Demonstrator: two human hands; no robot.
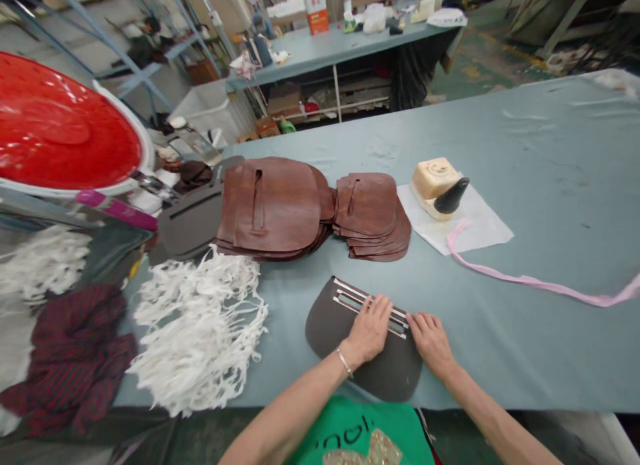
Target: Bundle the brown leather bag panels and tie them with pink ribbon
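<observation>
On the table before me lies a dark grey rounded panel [383, 370] with a slotted opening. White strips [345, 286] run along its straight edge and around the slot. My left hand [369, 331] rests on the panel, its fingers lying flat over the strips near the slot's middle. At the panel's right corner, my right hand [431, 341] touches the end of the edge strip with outstretched fingertips; its thumb is hidden. Behind the panel sit a stack of larger brown leather-like pieces [287, 208] with slits and a smaller brown stack [370, 205].
A heap of white strips [200, 338] lies left of the panel. A yellowish block [434, 181] and a black cone-shaped object [451, 195] rest on white paper [483, 218], beside a pink ribbon [540, 286]. Further left are grey panels [193, 228] and a red basin [65, 128].
</observation>
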